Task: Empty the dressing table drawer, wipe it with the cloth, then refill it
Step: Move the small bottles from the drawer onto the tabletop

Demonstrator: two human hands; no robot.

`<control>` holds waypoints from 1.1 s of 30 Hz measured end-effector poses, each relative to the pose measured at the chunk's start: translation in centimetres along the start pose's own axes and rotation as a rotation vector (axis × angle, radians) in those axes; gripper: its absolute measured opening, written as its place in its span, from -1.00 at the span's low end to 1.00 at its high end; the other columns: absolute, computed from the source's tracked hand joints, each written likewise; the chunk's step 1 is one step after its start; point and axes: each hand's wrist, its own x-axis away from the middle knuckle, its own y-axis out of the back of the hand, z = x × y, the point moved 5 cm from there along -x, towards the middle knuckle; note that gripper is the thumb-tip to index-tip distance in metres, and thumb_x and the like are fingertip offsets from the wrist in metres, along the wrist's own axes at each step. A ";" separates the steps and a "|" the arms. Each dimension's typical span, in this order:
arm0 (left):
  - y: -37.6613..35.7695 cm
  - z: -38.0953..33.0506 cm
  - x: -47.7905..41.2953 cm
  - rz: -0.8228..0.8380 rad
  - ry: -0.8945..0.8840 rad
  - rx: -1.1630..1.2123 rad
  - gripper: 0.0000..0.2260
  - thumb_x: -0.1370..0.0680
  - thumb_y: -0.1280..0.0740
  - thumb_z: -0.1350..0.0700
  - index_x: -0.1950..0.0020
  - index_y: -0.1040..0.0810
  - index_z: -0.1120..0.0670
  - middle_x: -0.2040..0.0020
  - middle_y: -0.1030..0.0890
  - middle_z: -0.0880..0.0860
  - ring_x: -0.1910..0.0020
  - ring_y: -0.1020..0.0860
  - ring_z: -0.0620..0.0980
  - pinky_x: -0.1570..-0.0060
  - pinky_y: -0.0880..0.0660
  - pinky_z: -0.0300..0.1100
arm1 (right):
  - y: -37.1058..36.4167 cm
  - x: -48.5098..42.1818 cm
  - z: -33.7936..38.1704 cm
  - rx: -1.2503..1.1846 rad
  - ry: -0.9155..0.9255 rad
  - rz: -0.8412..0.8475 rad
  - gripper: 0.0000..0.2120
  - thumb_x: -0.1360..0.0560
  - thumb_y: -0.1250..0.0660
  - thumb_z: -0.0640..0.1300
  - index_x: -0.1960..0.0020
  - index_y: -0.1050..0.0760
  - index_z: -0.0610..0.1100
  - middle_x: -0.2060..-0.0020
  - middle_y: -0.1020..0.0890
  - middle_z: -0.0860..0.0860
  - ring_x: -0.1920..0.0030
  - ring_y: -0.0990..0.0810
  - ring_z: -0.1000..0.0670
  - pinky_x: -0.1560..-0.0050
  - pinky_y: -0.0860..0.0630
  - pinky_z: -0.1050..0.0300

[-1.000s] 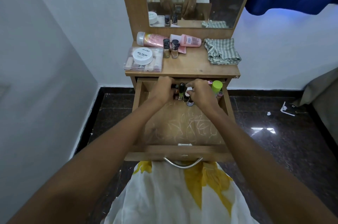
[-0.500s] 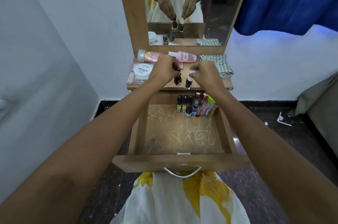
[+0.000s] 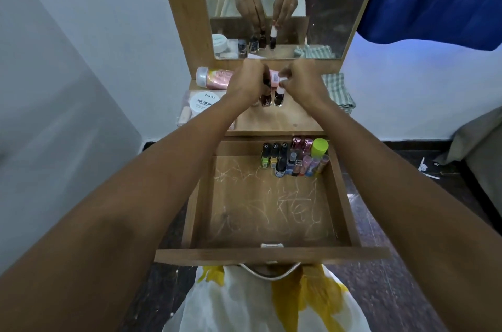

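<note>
The wooden drawer [image 3: 271,255] stands pulled out, its scratched floor bare except for several small nail polish bottles [image 3: 294,156] grouped at the back right. On the dressing table top [image 3: 282,118], my left hand [image 3: 251,82] pinches the cap of a dark nail polish bottle [image 3: 265,99]. Beside it, my right hand [image 3: 300,82] pinches the white cap of a second dark bottle [image 3: 278,98]. Both bottles stand upright, at or just above the top. The folded green checked cloth [image 3: 338,90] lies at the right of the top.
A pink tube [image 3: 217,77] lies at the back left of the top, with a clear box and white nail polish remover tub [image 3: 203,103] in front of it. The mirror [image 3: 271,0] rises behind. A wall is close on the left, dark floor right.
Both hands lifted a bottle each out of the drawer's back, carried them up over the table top, and have now lowered them to its surface.
</note>
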 end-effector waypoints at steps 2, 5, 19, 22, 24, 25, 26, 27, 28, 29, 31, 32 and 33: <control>0.0 0.0 -0.6 -0.007 -0.015 -0.005 -0.84 -0.46 -0.38 0.27 -0.03 -0.62 0.20 0.00 -0.65 0.20 0.01 -0.59 0.12 0.05 -0.51 -0.10 | -0.5 -0.4 -0.1 -0.011 -0.004 0.016 -0.74 -0.47 -0.30 -0.32 -0.15 -0.54 -0.29 -0.10 -0.61 -0.23 -0.10 -0.58 -0.18 -0.11 -0.53 -0.05; -0.2 0.1 -1.4 -0.027 -0.025 -0.012 -0.83 -0.47 -0.37 0.27 -0.05 -0.63 0.19 -0.02 -0.65 0.18 -0.01 -0.60 0.10 0.04 -0.49 -0.16 | -1.0 -0.9 -0.2 -0.014 0.004 0.016 -0.76 -0.46 -0.29 -0.33 -0.12 -0.56 -0.29 -0.08 -0.62 -0.23 -0.08 -0.59 -0.18 -0.11 -0.54 -0.08; -0.9 0.5 -3.1 0.007 -0.031 -0.053 -0.80 -0.48 -0.39 0.21 -0.09 -0.62 0.21 -0.03 -0.65 0.20 -0.02 -0.60 0.11 -0.04 -0.55 -0.07 | -1.8 -2.0 -0.6 -0.032 0.038 0.058 -0.78 -0.46 -0.28 -0.36 -0.07 -0.59 -0.29 -0.09 -0.62 -0.25 -0.10 -0.58 -0.18 -0.14 -0.52 -0.06; -1.1 0.7 -3.3 0.040 -0.031 -0.091 -0.81 -0.47 -0.38 0.23 -0.08 -0.63 0.21 -0.01 -0.64 0.21 0.00 -0.60 0.13 -0.03 -0.55 -0.06 | -1.5 -1.8 -0.3 -0.061 0.043 0.069 -0.77 -0.45 -0.24 -0.38 -0.04 -0.61 -0.30 -0.05 -0.62 -0.27 -0.06 -0.59 -0.19 -0.11 -0.52 -0.03; -1.2 0.8 -3.3 0.058 -0.031 -0.107 -0.81 -0.48 -0.36 0.25 -0.07 -0.63 0.20 -0.01 -0.64 0.21 0.00 -0.59 0.14 0.00 -0.52 -0.08 | -1.4 -1.7 -0.3 -0.073 0.045 0.057 -0.77 -0.45 -0.23 -0.37 -0.04 -0.60 -0.29 -0.03 -0.63 -0.27 -0.04 -0.59 -0.18 -0.08 -0.52 -0.01; -1.2 0.9 -3.3 0.057 -0.029 -0.108 -0.81 -0.48 -0.35 0.26 -0.07 -0.63 0.20 -0.01 -0.63 0.21 -0.01 -0.59 0.14 0.01 -0.51 -0.09 | -1.4 -1.6 -0.4 -0.079 0.044 0.053 -0.77 -0.46 -0.24 -0.37 -0.05 -0.60 -0.29 -0.04 -0.63 -0.26 -0.05 -0.59 -0.17 -0.08 -0.52 0.01; -1.2 0.9 -3.3 0.053 -0.027 -0.109 -0.81 -0.49 -0.35 0.26 -0.07 -0.63 0.20 -0.02 -0.63 0.21 -0.01 -0.59 0.14 0.01 -0.50 -0.10 | -1.4 -1.6 -0.4 -0.087 0.042 0.051 -0.77 -0.46 -0.24 -0.36 -0.06 -0.59 -0.29 -0.05 -0.63 -0.26 -0.06 -0.59 -0.17 -0.09 -0.51 0.01; -1.2 0.9 -3.3 0.046 -0.027 -0.111 -0.81 -0.49 -0.34 0.27 -0.08 -0.63 0.20 -0.03 -0.63 0.21 -0.02 -0.58 0.15 0.01 -0.49 -0.10 | -1.4 -1.6 -0.5 -0.092 0.040 0.052 -0.77 -0.46 -0.24 -0.36 -0.06 -0.59 -0.30 -0.05 -0.62 -0.25 -0.06 -0.58 -0.17 -0.10 -0.51 0.00; -1.2 1.0 -3.2 0.038 -0.029 -0.114 -0.80 -0.49 -0.34 0.26 -0.08 -0.64 0.19 -0.03 -0.63 0.21 -0.04 -0.58 0.15 0.01 -0.49 -0.10 | -1.5 -1.6 -0.5 -0.096 0.035 0.054 -0.77 -0.46 -0.25 -0.36 -0.06 -0.59 -0.30 -0.04 -0.62 -0.26 -0.06 -0.59 -0.17 -0.11 -0.52 -0.03; -1.3 1.0 -3.2 0.029 -0.033 -0.120 -0.80 -0.48 -0.35 0.26 -0.09 -0.63 0.19 -0.04 -0.62 0.21 -0.05 -0.57 0.15 0.00 -0.49 -0.10 | -1.5 -1.6 -0.5 -0.099 0.032 0.055 -0.78 -0.46 -0.24 -0.36 -0.06 -0.59 -0.30 -0.03 -0.63 -0.27 -0.04 -0.59 -0.18 -0.11 -0.52 -0.05; -1.3 1.1 -3.2 0.014 -0.045 -0.136 -0.80 -0.48 -0.36 0.24 -0.10 -0.63 0.18 -0.05 -0.62 0.20 -0.05 -0.57 0.14 0.00 -0.48 -0.10 | -1.6 -1.6 -0.6 -0.107 0.029 0.057 -0.77 -0.46 -0.25 -0.36 -0.07 -0.58 -0.31 -0.04 -0.63 -0.26 -0.05 -0.59 -0.17 -0.11 -0.52 -0.04; -1.3 1.1 -3.2 0.007 -0.052 -0.141 -0.80 -0.48 -0.36 0.24 -0.10 -0.63 0.18 -0.05 -0.62 0.19 -0.06 -0.57 0.14 0.00 -0.48 -0.10 | -1.7 -1.6 -0.6 -0.113 0.026 0.056 -0.77 -0.46 -0.25 -0.36 -0.07 -0.58 -0.31 -0.06 -0.62 -0.25 -0.07 -0.59 -0.16 -0.11 -0.51 -0.01; -1.4 1.1 -3.2 0.001 -0.059 -0.147 -0.80 -0.48 -0.37 0.24 -0.09 -0.63 0.18 -0.05 -0.62 0.19 -0.06 -0.57 0.14 -0.02 -0.49 -0.09 | -1.7 -1.7 -0.6 -0.121 0.022 0.054 -0.77 -0.46 -0.25 -0.36 -0.07 -0.58 -0.31 -0.07 -0.62 -0.24 -0.08 -0.58 -0.15 -0.11 -0.50 0.02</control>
